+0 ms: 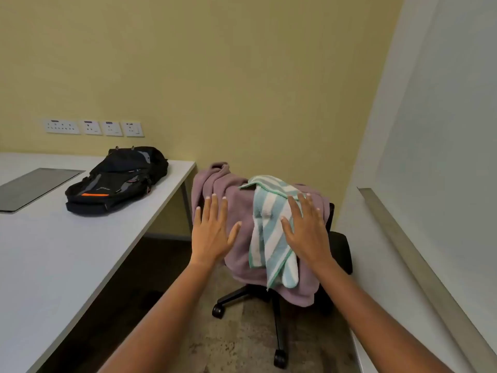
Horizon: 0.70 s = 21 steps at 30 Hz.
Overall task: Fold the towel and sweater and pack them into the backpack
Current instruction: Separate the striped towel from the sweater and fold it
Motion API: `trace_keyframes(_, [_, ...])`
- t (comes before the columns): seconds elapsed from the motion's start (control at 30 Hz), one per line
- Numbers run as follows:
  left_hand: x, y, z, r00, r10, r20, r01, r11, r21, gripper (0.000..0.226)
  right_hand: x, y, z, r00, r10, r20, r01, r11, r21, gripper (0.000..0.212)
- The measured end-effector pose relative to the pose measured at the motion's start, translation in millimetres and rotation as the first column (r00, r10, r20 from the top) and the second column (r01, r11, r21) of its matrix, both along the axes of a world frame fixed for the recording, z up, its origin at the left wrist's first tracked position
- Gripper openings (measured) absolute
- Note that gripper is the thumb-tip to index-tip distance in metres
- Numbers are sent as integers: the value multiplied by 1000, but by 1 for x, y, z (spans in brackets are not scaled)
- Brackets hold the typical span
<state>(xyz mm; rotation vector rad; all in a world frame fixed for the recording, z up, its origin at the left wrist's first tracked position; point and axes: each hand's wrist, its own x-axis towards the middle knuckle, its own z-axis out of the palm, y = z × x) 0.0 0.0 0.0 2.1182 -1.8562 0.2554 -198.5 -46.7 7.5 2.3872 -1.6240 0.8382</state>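
One step: taking the towel (269,232) first looked wisest, pinched by two corners so it hung flat for folding.
Left hand (212,232): fingers were straight and spread over the sweater (236,211), gripping nothing; contact was unclear.
Right hand (306,232): likewise spread, over the towel.
Places: both cloths were draped on the chair (341,249); the backpack (118,181) lay on the table (53,265).

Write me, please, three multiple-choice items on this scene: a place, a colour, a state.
1. Where does the black fabric backpack lie? A on the white table; B on the floor; C on a shelf.
2. What colour is the fleece sweater draped over the black office chair? A green; B mauve; C red.
3. How is the teal-and-white striped towel? A folded square; B inside the backpack; C draped unfolded.
Key: 1 A, it rests on the tabletop; 2 B, mauve fleece covers the chair; 3 C, it hangs loose.
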Motion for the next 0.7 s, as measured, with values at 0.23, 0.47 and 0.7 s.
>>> trace_keyframes(0.23, [-4,-57,16,1000,-28,5,28,999,-46,114,6,-50,28,997,17,-69,-9,993,119,57])
trace_keyframes(0.47, [2,-114,13,996,-20,-87,21,1000,20,98,12,-90,36,994,53,-96,-23,958,287,95])
trace_keyframes(0.7, [23,-144,1,997,52,-58,-49,997,56,77,14,-100,14,940,160,-301,-40,928,371,96])
